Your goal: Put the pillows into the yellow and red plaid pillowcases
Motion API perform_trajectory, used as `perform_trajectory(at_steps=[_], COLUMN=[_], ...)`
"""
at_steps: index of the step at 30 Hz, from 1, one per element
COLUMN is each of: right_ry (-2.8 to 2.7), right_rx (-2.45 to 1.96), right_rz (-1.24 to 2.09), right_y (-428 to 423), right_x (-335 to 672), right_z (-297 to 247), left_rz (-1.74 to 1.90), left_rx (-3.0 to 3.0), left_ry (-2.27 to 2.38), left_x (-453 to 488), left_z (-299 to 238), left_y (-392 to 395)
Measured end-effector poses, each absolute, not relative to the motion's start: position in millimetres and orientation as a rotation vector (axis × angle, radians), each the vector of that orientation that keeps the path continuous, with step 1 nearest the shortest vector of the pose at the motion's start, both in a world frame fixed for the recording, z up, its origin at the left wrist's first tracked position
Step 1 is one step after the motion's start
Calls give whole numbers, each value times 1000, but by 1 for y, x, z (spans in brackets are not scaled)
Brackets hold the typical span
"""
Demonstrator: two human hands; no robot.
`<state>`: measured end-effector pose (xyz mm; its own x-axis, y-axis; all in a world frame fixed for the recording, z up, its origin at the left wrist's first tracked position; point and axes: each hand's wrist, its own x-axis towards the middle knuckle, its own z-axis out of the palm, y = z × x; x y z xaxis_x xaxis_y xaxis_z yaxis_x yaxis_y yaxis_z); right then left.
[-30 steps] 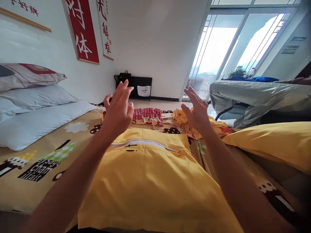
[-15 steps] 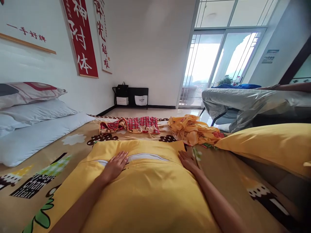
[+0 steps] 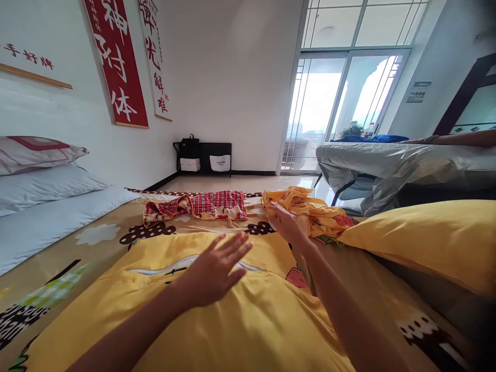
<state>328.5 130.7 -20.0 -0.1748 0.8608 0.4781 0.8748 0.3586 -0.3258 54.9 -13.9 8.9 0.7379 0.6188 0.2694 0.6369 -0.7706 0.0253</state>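
Note:
A yellow pillowcase [image 3: 240,325] lies right in front of me, its bulk swelling toward my body. A slit across its far part shows a strip of white inside [image 3: 155,270]. Over that slit is my left hand [image 3: 219,268], open, fingers spread and nothing held. My right hand [image 3: 285,223] is open too, fingers stretched out, by the far right corner of the pillowcase. Behind its fingertips lies a crumpled orange printed cloth [image 3: 306,201]; I cannot tell whether they touch. A folded red plaid cloth [image 3: 219,204] rests beyond the pillowcase.
The patterned bedsheet [image 3: 372,279] spreads beneath everything. White pillows [image 3: 46,222] are stacked at left, and another yellow pillow [image 3: 426,227] bulges at right. Behind it stands a plastic-covered table [image 3: 356,155] with another person's arm [image 3: 465,138] resting on it.
Both hands have lifted off the pillowcase. My left hand has moved right, and my right has moved up and slightly left. The view has shifted a little to the right.

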Motion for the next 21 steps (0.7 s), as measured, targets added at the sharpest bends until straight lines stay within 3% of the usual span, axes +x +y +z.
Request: perform_trajectory(at_steps=[5,8,13,18,21], right_ry=[-2117,-2113,-2064,-2515,-2522], right_rx=[-1557,-1559,-1486,-1063,-1268], right_rz=[268,378,413,499,331], right_y=[137,142,125,83,74], right_x=[310,315,313,287,276], right_z=[-96,-121,-91,-66,-68], left_rz=[-93,-47,143,222,244], left_rx=[-2991,-2970,-3012,-2961,-2895], left_ry=[-968,-954,-1049,-1244,-1345], left_x=[60,63,76,90,94], left_z=[-63,-70,-39,-32,-47], left_y=[-18,-23,-22,-13,-5])
